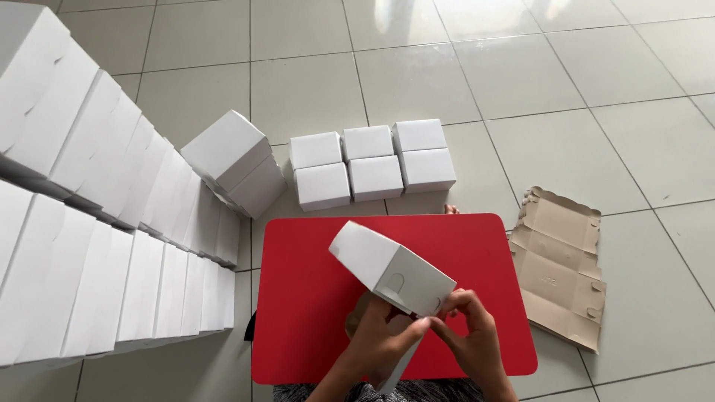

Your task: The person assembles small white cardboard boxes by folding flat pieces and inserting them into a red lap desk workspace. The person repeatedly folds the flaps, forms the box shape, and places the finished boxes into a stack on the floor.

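Over the red mat [298, 298], both hands pinch the near end flap of a white box [387, 269]: left hand [380, 339], right hand [469, 335]. Its long side points up-left. Six finished boxes [371, 165] sit beyond the mat, more stand left, and flat cardboard [558, 260] waits right.

A pale tiled floor [581, 82] carries everything, with a red mat [313, 298] lying flat at six o'clock. At twelve o'clock from the mat sit six small white boxes [371, 165], long rows of white boxes [112, 246] run at nine, and a stack of flat brown cardboard blanks [560, 264] lies at three.
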